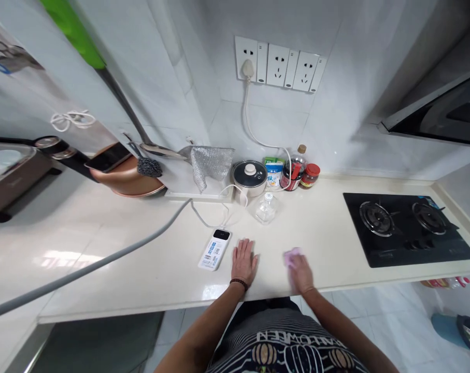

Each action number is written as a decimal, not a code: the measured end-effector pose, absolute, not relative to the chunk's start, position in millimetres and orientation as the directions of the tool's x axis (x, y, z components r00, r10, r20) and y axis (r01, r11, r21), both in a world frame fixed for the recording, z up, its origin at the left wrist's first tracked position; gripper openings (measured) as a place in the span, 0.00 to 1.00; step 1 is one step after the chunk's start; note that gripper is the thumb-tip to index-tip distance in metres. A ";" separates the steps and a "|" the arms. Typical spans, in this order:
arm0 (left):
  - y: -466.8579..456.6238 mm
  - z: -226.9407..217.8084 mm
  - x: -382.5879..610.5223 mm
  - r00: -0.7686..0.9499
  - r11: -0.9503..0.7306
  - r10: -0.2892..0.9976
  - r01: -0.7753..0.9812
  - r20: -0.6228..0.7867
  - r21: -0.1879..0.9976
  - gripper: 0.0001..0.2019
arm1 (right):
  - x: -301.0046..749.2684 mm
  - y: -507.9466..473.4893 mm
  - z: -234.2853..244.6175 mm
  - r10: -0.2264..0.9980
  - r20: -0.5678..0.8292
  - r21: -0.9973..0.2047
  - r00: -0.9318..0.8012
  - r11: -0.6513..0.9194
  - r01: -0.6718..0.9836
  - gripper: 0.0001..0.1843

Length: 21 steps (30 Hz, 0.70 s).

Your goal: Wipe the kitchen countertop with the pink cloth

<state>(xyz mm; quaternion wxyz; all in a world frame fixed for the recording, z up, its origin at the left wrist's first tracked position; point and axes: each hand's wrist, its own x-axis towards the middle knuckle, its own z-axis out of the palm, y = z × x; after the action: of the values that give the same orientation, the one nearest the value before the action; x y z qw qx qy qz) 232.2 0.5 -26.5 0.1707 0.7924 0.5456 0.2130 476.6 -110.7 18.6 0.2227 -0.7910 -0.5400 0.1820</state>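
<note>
- The pink cloth (292,255) lies on the pale, glossy counter (316,228), to the right of the clear bottle (266,210) and nearer the person; it looks soft and crumpled.
- The right hand (301,272) is over the cloth, which shows past its fingers; blur hides whether they are clamped on it, so I cannot tell.
- The left hand (242,263) rests palm down, nearer the person than the bottle and slightly left; its fingers are straight and nearly together, the thumb apart. A dark beaded bracelet (239,283) rings the wrist.
- Left of the bottle and nearer the person, just beside the left hand, lies a flat white device (215,251) with a dark end, thin cords running to it.
- A thick grey cable (102,261) curves across the counter, left of the bottle.
- Behind the bottle and slightly left stands a round pot (248,191) with a dark lid and pale knob.
- Behind it to the right cluster a blue-and-white packet (274,173) and a red-lidded jar (310,176).
- Farther left of the bottle hang a silvery, crinkled mesh (213,163) and a dark, shaggy scrubber (149,167); beyond is a smooth copper-coloured pan (129,178).
- Well to its right sits a black, flat hob (406,243) with two round burners.
</note>
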 end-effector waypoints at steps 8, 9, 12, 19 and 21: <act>2.8 -34.4 227.8 0.302 -0.350 0.936 0.765 0.179 0.541 0.27 | 448.9 -86.6 1.4 0.997 -0.039 -0.619 0.064 -0.074 0.781 0.19; 3.7 -35.0 227.3 0.295 -0.345 0.938 0.763 0.181 0.547 0.27 | 472.7 -88.0 3.9 0.984 -0.027 -0.623 0.177 -0.155 0.767 0.18; 6.9 -35.2 226.4 0.265 -0.323 0.946 0.760 0.185 0.563 0.26 | 557.1 -99.0 17.8 0.883 -0.007 -0.593 0.469 -0.381 0.709 0.15; -9.3 -21.1 257.3 0.217 -0.292 0.956 0.746 0.196 0.598 0.23 | 668.2 -139.4 42.2 0.562 -0.008 -0.591 0.827 -0.670 0.449 0.22; -22.2 -15.2 283.9 0.279 -0.324 0.945 0.705 0.173 0.631 0.23 | 653.2 -133.4 39.9 0.543 -0.035 -0.621 0.839 -0.670 0.408 0.25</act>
<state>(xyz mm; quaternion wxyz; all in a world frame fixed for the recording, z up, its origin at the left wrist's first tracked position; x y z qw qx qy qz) 283.9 -22.2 -15.2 0.2232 0.7679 0.5369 0.2688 653.2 -133.4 39.9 0.3107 -0.9071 -0.2621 0.1090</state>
